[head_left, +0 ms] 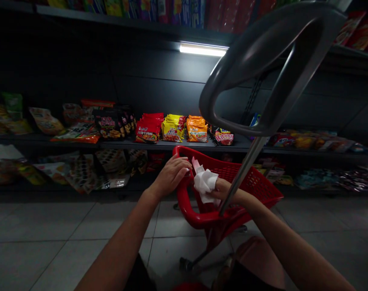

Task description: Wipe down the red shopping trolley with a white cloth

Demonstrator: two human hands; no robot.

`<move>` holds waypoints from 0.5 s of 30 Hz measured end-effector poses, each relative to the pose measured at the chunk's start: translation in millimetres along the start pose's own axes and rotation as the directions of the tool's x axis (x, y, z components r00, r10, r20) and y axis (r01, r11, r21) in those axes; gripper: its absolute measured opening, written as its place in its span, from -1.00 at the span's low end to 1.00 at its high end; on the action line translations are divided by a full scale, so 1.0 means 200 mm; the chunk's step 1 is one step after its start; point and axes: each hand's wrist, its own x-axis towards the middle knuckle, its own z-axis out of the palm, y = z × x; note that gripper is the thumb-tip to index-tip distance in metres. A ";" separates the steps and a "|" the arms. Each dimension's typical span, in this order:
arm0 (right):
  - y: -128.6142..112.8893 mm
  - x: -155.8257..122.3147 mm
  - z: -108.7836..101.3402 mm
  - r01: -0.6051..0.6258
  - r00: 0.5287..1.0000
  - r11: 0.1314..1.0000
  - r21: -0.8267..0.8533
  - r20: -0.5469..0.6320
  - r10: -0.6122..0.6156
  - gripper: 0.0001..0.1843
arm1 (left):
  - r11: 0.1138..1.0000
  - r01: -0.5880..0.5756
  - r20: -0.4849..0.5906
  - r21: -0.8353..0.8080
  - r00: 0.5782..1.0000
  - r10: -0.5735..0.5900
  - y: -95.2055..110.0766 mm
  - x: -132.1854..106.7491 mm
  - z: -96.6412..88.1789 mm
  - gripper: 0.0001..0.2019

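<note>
Head view: a curved grey handle (271, 68) and steel pole (241, 173) block part of the red plastic basket (244, 182). The left hand (168, 176) has its fingers curled over the rim; the right hand (223, 190) has its fingers clutching a crumpled white tissue (205, 182) above the basket. Glossy food packets (172, 131) line the shelf (241, 144) beyond.

The bare left forearm (117, 238) and right forearm (281, 238) reach forward and inward, the left hand (170, 176) curled downward, the right hand (224, 190) partly hidden.
</note>
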 end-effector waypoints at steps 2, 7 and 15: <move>-0.04 -0.16 0.01 -0.050 0.998 0.991 0.126 0.046 0.044 -0.71 | 1.000 -0.013 0.135 -0.020 0.991 0.016 -0.06 0.08 0.01 -0.55; -0.14 -0.35 0.10 -0.148 0.927 0.886 0.440 -0.252 0.279 -0.60 | 0.998 -0.027 0.124 -0.049 0.992 0.033 -0.07 0.12 0.06 -0.53; -0.59 -0.17 0.03 0.180 0.491 0.963 0.200 -0.867 0.089 -0.54 | 0.998 0.023 0.087 -0.055 0.996 -0.018 0.02 0.09 0.10 -0.53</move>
